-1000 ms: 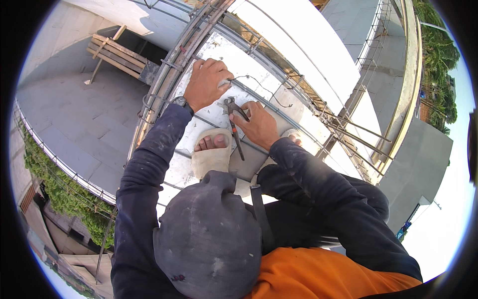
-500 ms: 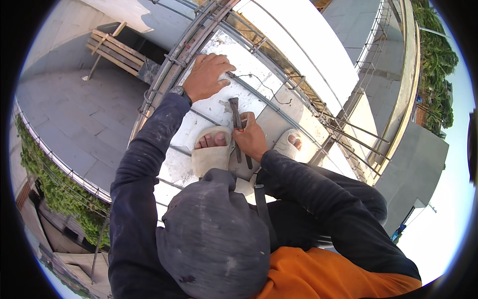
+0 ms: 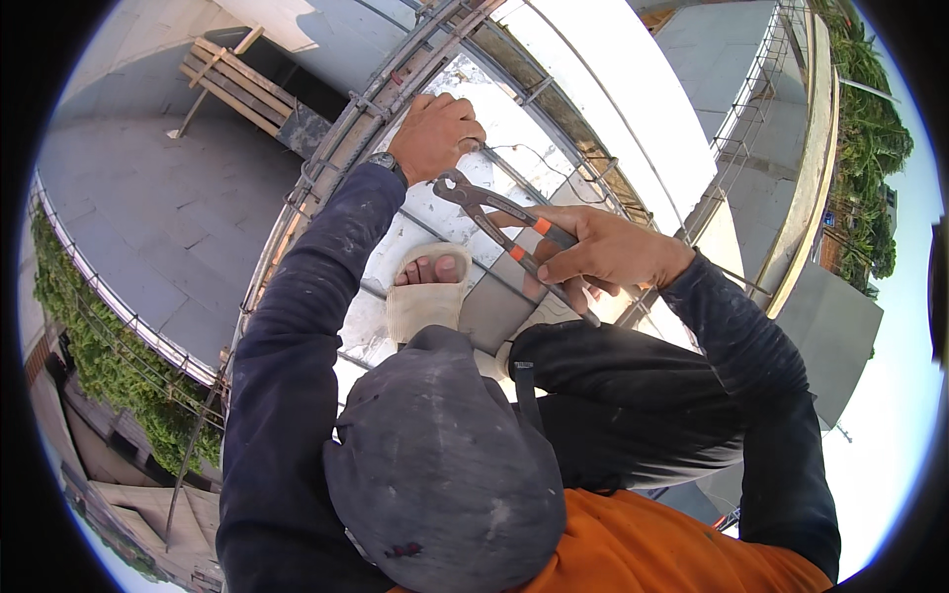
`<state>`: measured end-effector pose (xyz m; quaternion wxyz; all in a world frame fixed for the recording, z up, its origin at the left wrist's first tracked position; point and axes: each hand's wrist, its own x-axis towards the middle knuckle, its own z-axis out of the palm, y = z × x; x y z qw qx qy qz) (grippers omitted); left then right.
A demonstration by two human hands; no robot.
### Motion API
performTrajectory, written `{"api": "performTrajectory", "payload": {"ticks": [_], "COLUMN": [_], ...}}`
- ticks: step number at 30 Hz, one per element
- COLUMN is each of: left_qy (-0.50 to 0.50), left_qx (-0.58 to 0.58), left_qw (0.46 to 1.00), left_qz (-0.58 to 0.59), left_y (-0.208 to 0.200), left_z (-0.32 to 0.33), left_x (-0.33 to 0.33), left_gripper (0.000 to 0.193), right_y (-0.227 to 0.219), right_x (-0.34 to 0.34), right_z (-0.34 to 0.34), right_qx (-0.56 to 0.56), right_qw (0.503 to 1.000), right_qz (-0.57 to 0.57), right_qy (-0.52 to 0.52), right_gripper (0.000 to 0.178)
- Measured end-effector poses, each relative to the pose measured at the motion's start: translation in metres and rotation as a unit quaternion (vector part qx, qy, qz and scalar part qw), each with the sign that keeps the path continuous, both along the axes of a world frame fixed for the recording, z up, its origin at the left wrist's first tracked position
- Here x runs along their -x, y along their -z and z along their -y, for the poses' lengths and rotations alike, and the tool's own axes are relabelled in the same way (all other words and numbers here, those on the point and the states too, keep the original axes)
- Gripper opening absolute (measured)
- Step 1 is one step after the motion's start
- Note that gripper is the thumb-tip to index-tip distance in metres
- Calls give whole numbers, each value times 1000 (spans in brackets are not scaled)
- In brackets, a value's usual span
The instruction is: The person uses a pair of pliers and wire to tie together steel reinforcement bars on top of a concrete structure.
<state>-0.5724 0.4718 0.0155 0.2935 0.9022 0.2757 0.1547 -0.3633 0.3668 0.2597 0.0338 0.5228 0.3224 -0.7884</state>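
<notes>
My left hand (image 3: pixel 437 133) is stretched forward, fingers curled over a steel bar (image 3: pixel 388 87) of a long reinforcement cage. A watch sits on that wrist. My right hand (image 3: pixel 605 253) grips a pair of grey nippers (image 3: pixel 499 219) with orange marks on the handles. The nippers' jaws point toward my left hand and sit just below its fingers. A thin loose wire (image 3: pixel 534 158) lies on the pale slab beside the left hand. My foot in a white sandal (image 3: pixel 427 289) stands on the bars below both hands.
The rebar cage runs diagonally along a rooftop edge, with a drop to a grey paved yard (image 3: pixel 148 208) on the left. A wooden frame (image 3: pixel 237 84) lies far left. More rebar (image 3: pixel 751 109) and a low wall run on the right. My cap (image 3: pixel 445 474) fills the foreground.
My right hand swung the nippers from upright to slanted, jaws now toward the left hand, and moved right. The left hand stays on the bar.
</notes>
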Motion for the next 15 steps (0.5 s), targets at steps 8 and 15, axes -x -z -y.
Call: {"api": "performTrajectory", "payload": {"ticks": [8,15], "left_qy": [-12,-9], "left_qx": [-51,-41], "left_qw": [998,999], "left_qz": [44,28], "left_y": [7,10], "left_z": [9,11], "left_x": [5,5], "left_gripper": [12,16], "right_y": [-6,54], "right_x": [-17,-13], "right_z": [-77,-59], "right_qx": [-574,-506], "right_qw": [552,431], "right_qz": [420,464], "right_qy": [-436,-585], "right_gripper": [57,74]}}
